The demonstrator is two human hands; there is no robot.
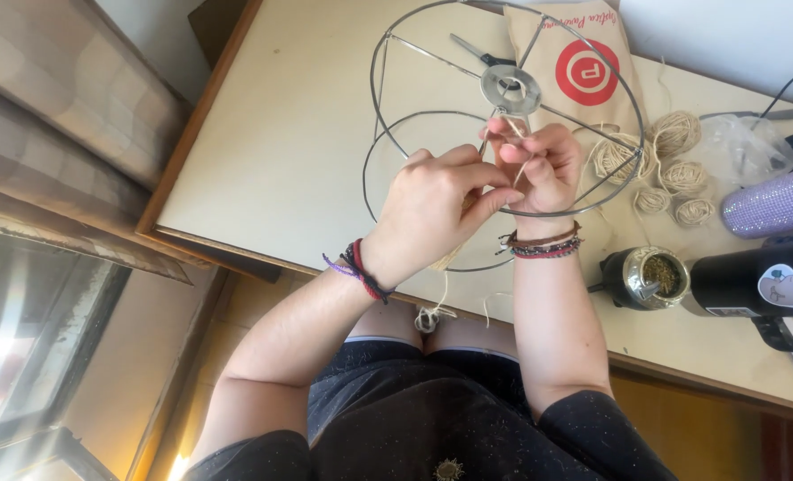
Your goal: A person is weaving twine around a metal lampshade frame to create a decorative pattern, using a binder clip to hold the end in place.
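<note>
A round wire lampshade frame (388, 53) stands on the pale table (298, 134), with a metal ring hub (510, 89) at its centre. My left hand (432, 209) and my right hand (543, 165) meet just below the hub, both pinching a thin beige twine (514, 129) against one of the frame's wire spokes. A loose end of the twine (430, 313) hangs down over the table's front edge towards my lap. Both wrists carry braided bracelets.
Several small balls of beige twine (673, 169) lie right of the frame beside a brown paper bag (584, 62). Scissors (477, 52) lie under the frame. A metal cup of green herb (650, 278), a black flask (757, 283) and a sparkly purple cylinder (775, 203) stand at right.
</note>
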